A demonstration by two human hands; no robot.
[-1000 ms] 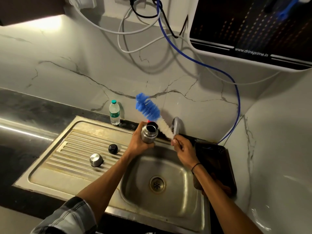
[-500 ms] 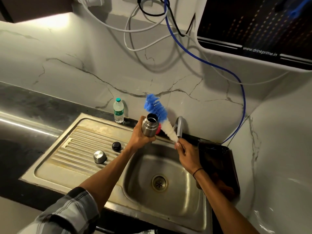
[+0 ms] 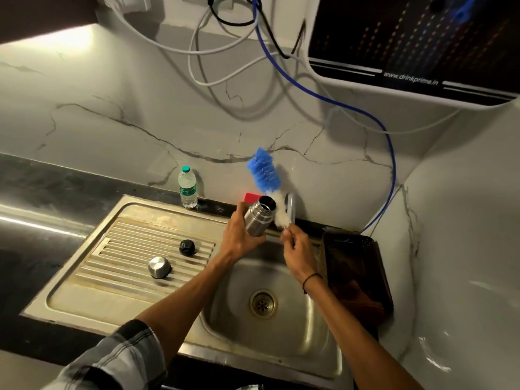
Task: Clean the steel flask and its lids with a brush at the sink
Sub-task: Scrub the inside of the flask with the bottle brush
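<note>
My left hand [image 3: 239, 237] grips the open steel flask [image 3: 257, 220] above the back edge of the sink basin [image 3: 281, 327], its mouth tilted up and to the right. My right hand [image 3: 297, 253] holds the lower end of a bottle brush [image 3: 266, 175] with blue bristles at its tip and white bristles below. The brush stands just right of the flask's mouth, outside it. A steel cap [image 3: 159, 267] and a black inner lid [image 3: 187, 247] lie on the ribbed drainboard [image 3: 126, 249].
A small plastic water bottle [image 3: 187, 190] stands at the drainboard's back edge. The tap [image 3: 291, 209] rises behind the flask, with a red object [image 3: 251, 197] next to it. A dark tray [image 3: 354, 274] sits right of the basin. Hoses [image 3: 365, 114] and a water purifier [image 3: 416, 43] hang on the wall.
The brush has moved from left of and behind the flask's mouth to its right side, and the flask's mouth has tipped toward the brush. The lids have not moved.
</note>
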